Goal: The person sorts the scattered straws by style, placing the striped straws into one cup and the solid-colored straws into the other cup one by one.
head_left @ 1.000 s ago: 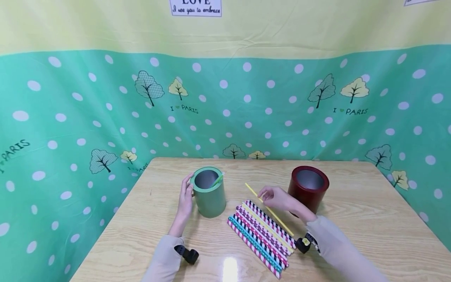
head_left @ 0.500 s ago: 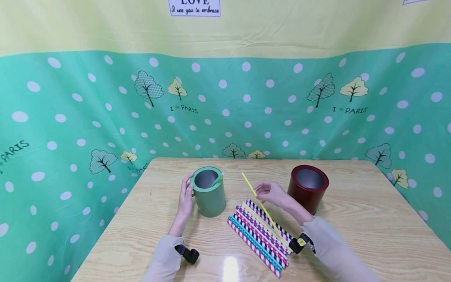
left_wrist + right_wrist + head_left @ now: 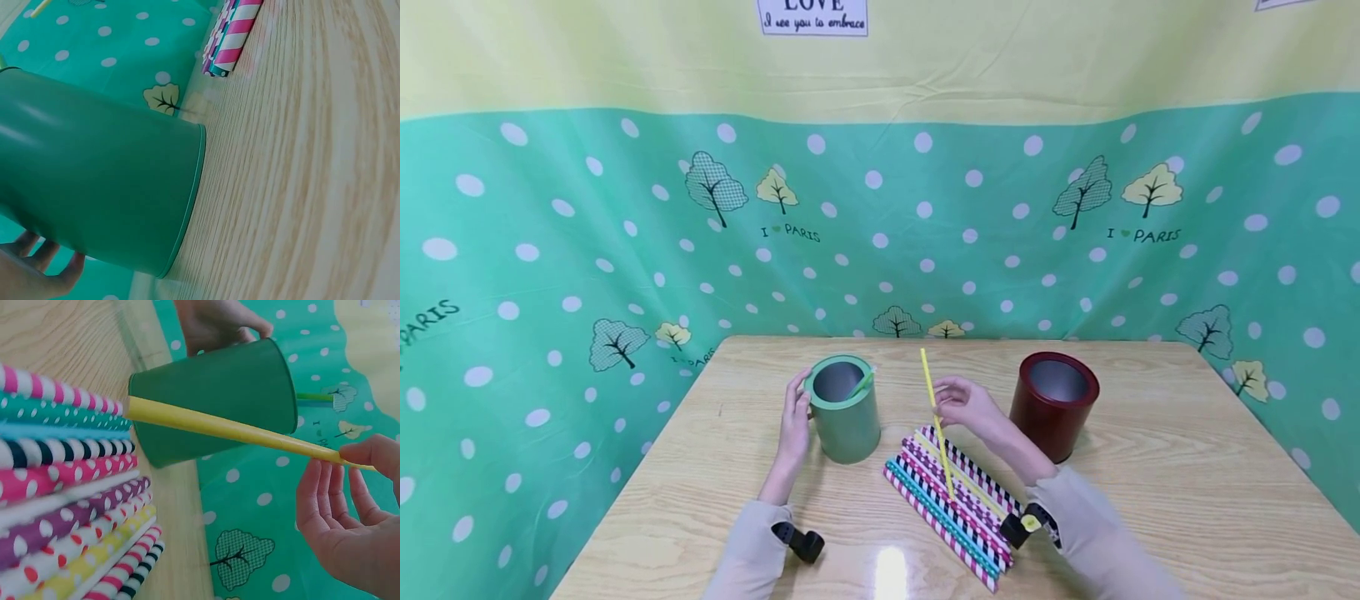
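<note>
In the head view my left hand (image 3: 795,417) holds the left side of a green can (image 3: 850,429), fingers up at its rim. Bent fingers (image 3: 72,272) touch the can's wall in the left wrist view. A green straw (image 3: 862,384) leans inside the can. My right hand (image 3: 966,404) pinches a plain yellow straw (image 3: 927,379) between thumb and fingertips. That straw tilts upright over a row of patterned straws (image 3: 925,502), and its lower end overlaps them in the head view. From the right wrist, the straw crosses in front of the can.
A dark red can (image 3: 1052,417) stands on the right of the wooden table (image 3: 1150,467), just beyond my right forearm. The row holds several striped and dotted straws, lying slantwise at the centre. Behind the table hangs a dotted green and yellow cloth (image 3: 940,225).
My right hand has lifted the yellow straw and moved left with it, turning it from slanted beside the row to nearly upright over it. The left hand and green can stay put.
</note>
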{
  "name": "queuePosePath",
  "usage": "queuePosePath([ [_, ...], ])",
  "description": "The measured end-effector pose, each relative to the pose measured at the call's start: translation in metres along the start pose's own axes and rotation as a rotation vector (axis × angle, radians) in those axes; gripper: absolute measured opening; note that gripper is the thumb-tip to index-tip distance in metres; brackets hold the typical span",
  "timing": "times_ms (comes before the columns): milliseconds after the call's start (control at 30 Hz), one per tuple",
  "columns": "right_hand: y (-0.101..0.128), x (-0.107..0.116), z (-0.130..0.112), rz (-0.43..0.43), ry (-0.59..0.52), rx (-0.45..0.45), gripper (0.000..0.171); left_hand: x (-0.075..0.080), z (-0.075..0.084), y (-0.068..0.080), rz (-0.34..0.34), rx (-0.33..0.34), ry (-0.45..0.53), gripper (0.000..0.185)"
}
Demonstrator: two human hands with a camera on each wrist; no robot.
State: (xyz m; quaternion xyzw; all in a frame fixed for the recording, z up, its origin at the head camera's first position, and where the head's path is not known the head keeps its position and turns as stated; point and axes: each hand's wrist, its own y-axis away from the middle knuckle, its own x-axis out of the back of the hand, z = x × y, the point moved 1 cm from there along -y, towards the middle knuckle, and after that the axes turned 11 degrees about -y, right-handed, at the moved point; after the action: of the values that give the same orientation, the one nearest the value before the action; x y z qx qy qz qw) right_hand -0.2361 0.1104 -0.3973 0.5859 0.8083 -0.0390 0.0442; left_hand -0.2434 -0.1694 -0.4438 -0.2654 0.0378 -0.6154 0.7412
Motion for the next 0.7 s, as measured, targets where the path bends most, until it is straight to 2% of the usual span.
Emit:
queuePosePath([
  [133, 0.000, -0.007, -0.004, 0.041, -0.067, 0.007, 0.044, 0.000, -0.001, 0.000, 0.001, -0.009, 0.004, 0.045],
  [200, 0.000, -0.010, -0.006, 0.063, -0.093, 0.009, 0.044, 0.000, 0.000, 0.000, -0.005, 0.027, 0.004, 0.045],
  [267, 0.000, -0.013, -0.008, 0.086, -0.114, 0.008, 0.043, 0.000, 0.002, -0.001, -0.017, 0.090, -0.006, 0.044],
  [400, 0.000, -0.019, -0.013, 0.134, -0.154, 0.011, 0.041, 0.002, 0.014, -0.001, -0.034, 0.147, 0.009, 0.040],
  [533, 0.001, -0.022, -0.019, 0.165, -0.195, 0.036, 0.040, 0.004, 0.026, 0.000, -0.045, 0.157, 0.023, 0.040],
  [700, 0.004, -0.026, -0.027, 0.166, -0.248, 0.066, 0.036, 0.002, 0.019, 0.000, -0.048, 0.146, 0.008, 0.041],
])
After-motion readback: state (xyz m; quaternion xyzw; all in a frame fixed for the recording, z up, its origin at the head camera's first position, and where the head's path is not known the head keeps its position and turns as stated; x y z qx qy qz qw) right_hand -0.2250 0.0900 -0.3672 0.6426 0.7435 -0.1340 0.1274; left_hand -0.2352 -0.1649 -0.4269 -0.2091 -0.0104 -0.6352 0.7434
